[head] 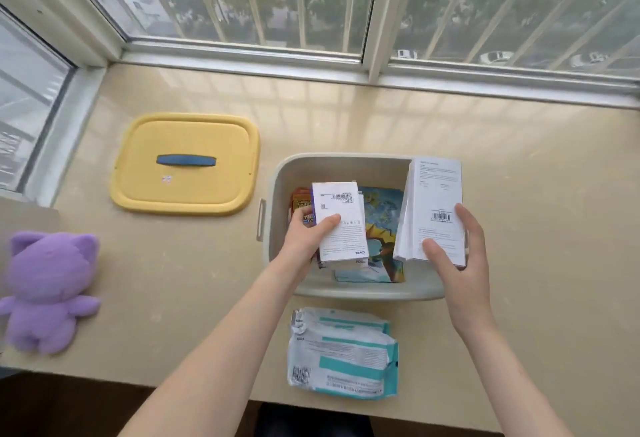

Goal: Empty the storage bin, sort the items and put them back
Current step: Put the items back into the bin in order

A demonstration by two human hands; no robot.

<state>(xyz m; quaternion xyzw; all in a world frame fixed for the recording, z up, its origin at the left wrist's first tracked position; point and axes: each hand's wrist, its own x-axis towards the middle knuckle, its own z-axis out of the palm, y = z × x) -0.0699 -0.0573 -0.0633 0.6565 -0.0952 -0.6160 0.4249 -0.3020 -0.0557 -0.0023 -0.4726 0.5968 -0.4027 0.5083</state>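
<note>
The grey storage bin (277,194) stands open on the beige sill. My left hand (308,236) grips a small white box (341,218) together with a few thinner packets, inside the bin's left half. My right hand (457,256) holds a taller white box (433,201) with a barcode, tilted over the bin's right rim. Under them, colourful flat packets (381,225) lie on the bin floor, and orange packets (299,199) show at the left. Two white-and-teal wipe packs (341,353) lie on the sill just in front of the bin.
The bin's yellow lid (183,191) with a blue handle lies flat to the left. A purple plush toy (48,291) rests at the sill's left front edge. Window frames (374,66) bound the back and left. The sill's front edge runs just below the wipe packs.
</note>
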